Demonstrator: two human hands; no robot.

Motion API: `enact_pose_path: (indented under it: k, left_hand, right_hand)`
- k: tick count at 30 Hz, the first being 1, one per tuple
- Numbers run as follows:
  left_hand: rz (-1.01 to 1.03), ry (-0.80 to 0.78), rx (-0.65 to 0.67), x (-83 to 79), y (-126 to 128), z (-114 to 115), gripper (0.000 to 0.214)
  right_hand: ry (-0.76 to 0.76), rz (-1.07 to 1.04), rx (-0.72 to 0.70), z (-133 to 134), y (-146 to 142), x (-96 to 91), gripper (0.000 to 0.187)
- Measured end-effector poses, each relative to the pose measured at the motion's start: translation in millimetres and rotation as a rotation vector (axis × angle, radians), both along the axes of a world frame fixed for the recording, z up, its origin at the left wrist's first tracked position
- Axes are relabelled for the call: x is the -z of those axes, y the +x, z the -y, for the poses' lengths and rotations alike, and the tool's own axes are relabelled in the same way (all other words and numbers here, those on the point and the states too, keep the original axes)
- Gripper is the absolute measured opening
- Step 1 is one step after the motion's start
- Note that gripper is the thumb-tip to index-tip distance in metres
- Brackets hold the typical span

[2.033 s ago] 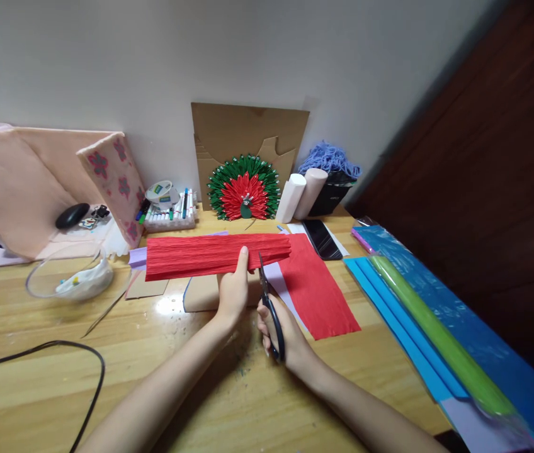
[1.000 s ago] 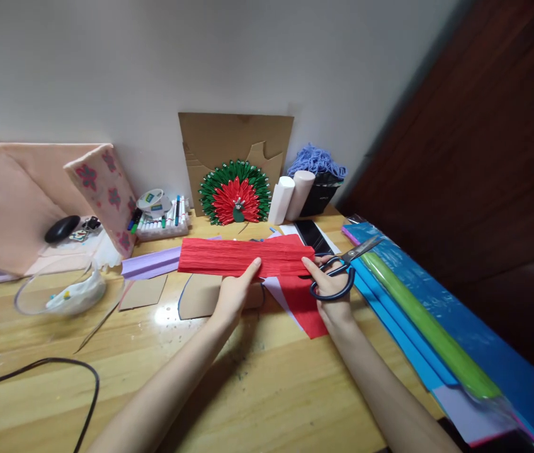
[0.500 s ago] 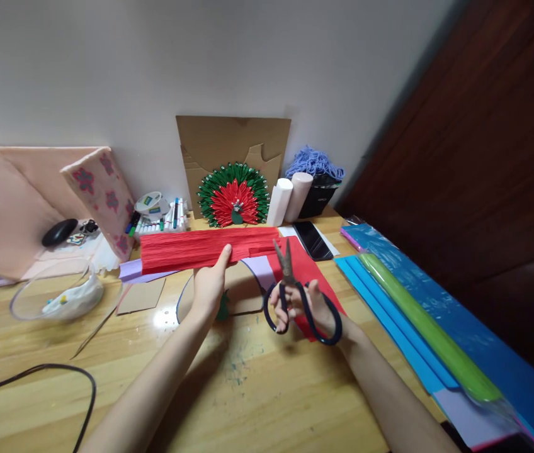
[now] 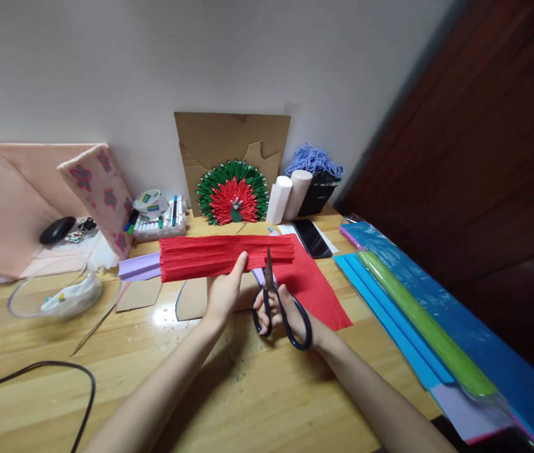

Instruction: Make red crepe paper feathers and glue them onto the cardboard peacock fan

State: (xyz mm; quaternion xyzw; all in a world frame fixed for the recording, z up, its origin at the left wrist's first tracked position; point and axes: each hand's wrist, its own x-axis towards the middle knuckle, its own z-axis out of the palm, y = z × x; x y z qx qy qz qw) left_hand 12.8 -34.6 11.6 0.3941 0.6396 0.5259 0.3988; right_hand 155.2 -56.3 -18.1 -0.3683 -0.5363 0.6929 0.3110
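Wooden table (image 4: 248,409): under all the things; the clock's middle is the folded red paper (image 4: 196,258).
Blue sheets (image 4: 376,306): between 3 and 4 o'clock, with a long green roll (image 4: 425,324) on top.
Cardboard (image 4: 232,129): stands at 12 o'clock, with a red and green peacock (image 4: 215,202) in front.
Red sheet (image 4: 317,292): between 3 and 4 o'clock, flat.
Folded red paper: held up above the table.
Left hand (image 4: 223,299): at 6 o'clock, pinching the folded red paper, thumb in front.
Right hand (image 4: 296,319): at 4 o'clock, curled around the scissors' (image 4: 269,277) handles.
Scissors: point to 12 o'clock, tips at the paper's low edge; can't tell if they touch.
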Motion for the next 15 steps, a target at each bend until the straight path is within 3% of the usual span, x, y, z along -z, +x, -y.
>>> enact_pose_path:
  k: [5,15]
  left_hand:
    - [0.026,0.030,0.012,4.0,6.4,3.2,0.033]
    - [0.015,-0.148,0.023,5.6,9.3,5.4,0.039]
  right_hand:
    - [-0.036,0.007,0.103,-5.5,-1.4,8.5,0.072]
    - [0.053,0.114,0.234,-0.1,-6.1,10.1,0.063]
